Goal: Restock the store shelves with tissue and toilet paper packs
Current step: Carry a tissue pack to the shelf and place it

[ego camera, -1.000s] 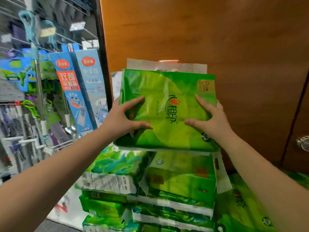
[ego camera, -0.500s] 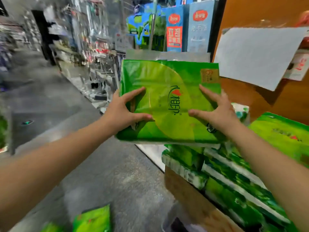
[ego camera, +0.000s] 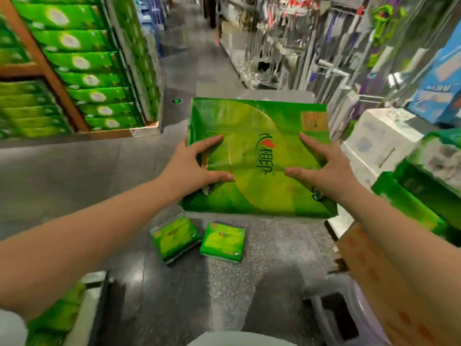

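Two small packs [ego camera: 197,239] lie side by side on the floor [ego camera: 74,171], shelves [ego camera: 74,66] left.

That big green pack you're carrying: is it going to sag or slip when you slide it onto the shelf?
The pack probably stays fairly firm: it lies flat between the left hand and right hand without drooping. Its glossy wrap looks slippery, so it may slide easily. Likely light for its size, since spread fingers at its sides carry it.
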